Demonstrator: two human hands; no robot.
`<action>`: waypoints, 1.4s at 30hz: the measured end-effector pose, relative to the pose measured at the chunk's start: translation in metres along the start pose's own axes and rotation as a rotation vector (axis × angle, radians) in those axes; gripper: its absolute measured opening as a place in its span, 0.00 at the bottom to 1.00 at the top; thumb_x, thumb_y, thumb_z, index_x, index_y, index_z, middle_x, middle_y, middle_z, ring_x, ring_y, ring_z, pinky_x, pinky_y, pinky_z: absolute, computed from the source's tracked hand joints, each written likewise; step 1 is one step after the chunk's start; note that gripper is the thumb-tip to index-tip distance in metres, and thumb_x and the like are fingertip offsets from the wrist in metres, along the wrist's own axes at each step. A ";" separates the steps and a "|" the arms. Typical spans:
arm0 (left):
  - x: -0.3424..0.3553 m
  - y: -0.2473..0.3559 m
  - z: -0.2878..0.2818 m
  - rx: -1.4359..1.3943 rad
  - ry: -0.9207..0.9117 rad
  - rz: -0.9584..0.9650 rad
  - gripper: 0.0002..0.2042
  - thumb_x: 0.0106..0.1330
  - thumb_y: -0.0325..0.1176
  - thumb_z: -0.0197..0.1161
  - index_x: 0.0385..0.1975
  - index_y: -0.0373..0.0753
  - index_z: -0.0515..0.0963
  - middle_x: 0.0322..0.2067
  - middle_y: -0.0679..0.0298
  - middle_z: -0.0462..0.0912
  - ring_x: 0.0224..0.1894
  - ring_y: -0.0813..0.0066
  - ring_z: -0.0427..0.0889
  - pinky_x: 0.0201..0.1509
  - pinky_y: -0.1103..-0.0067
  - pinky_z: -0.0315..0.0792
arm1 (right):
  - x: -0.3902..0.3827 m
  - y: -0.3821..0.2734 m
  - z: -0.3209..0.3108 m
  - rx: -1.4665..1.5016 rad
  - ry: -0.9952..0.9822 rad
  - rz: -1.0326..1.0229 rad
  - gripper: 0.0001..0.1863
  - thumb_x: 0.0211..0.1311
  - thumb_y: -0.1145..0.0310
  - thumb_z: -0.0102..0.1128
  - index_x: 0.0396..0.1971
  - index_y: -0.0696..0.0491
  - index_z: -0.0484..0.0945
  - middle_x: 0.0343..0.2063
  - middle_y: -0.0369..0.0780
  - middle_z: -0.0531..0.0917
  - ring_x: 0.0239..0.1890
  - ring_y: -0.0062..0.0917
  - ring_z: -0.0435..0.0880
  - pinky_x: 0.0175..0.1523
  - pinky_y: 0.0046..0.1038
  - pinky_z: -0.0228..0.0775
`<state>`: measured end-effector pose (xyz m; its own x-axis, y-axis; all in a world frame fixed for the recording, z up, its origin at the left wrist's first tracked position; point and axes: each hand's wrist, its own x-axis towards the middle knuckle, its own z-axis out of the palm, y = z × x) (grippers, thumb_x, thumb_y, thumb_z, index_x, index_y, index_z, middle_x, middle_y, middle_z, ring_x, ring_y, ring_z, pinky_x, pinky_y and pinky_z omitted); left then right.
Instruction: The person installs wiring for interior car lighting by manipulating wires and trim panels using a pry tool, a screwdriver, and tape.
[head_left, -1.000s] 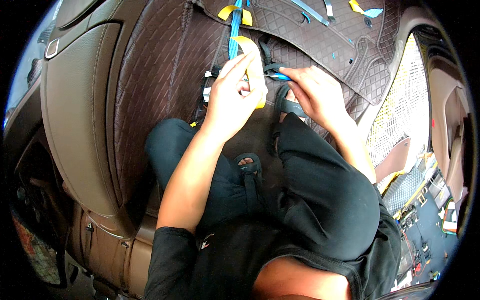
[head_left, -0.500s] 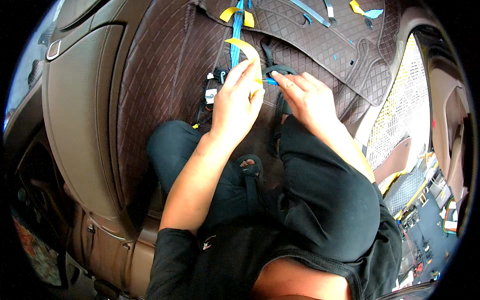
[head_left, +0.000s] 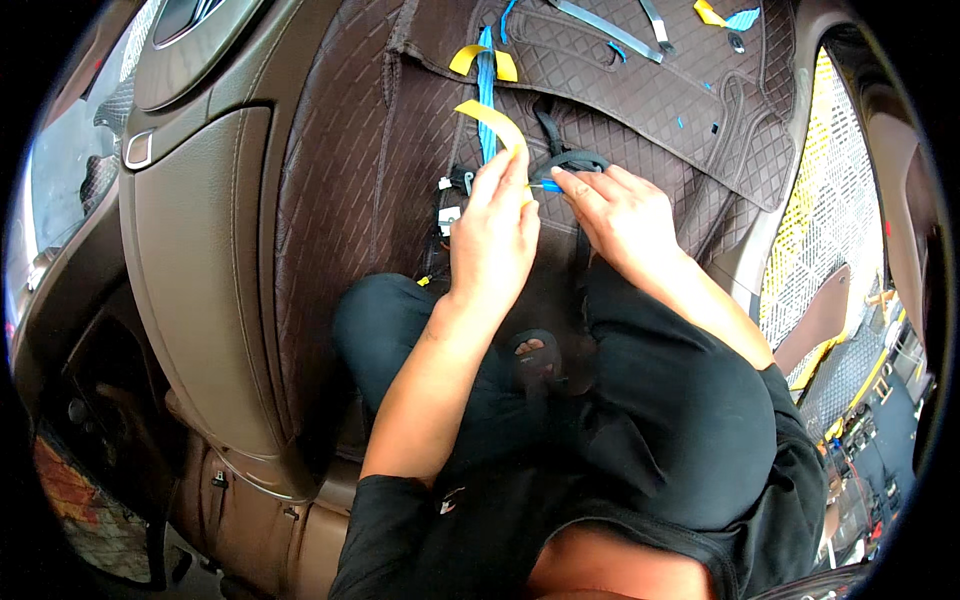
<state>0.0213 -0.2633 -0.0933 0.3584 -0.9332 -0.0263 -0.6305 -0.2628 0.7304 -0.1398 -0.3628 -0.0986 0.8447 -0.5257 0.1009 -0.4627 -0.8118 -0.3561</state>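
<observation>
Inside the car [head_left: 195,230], a blue strip [head_left: 487,100] runs along the brown quilted mat [head_left: 740,160]. By its lower end, the fingers of our left hand [head_left: 492,210] pinch a curled yellow strip [head_left: 492,116]. Just right of the blue strip, our right hand [head_left: 628,210] grips a slim blue tool [head_left: 549,186]; whether its metal tip touches the yellow strip, we cannot tell. Another yellow piece [head_left: 507,67] crosses the blue strip's upper part; a white piece [head_left: 449,219] sits below and left of it.

1 black short-sleeved top [head_left: 500,530], marked with 1 small pale motif [head_left: 451,498], is worn with dark trousers [head_left: 690,410]; 1 dark open-toed sandal [head_left: 541,364] is seen.
</observation>
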 end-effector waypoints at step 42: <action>-0.011 -0.013 0.039 -0.486 -0.134 -0.271 0.24 0.68 0.30 0.63 0.62 0.30 0.67 0.59 0.51 0.74 0.58 0.62 0.77 0.64 0.70 0.70 | 0.013 0.023 0.019 0.262 0.335 0.090 0.21 0.55 0.70 0.64 0.51 0.47 0.80 0.43 0.38 0.84 0.43 0.34 0.84 0.46 0.33 0.78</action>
<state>-0.0012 -0.2595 -0.1286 0.3527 -0.8794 -0.3197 -0.1278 -0.3837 0.9146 -0.1340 -0.3840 -0.1235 0.6506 -0.6796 0.3391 -0.4099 -0.6900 -0.5965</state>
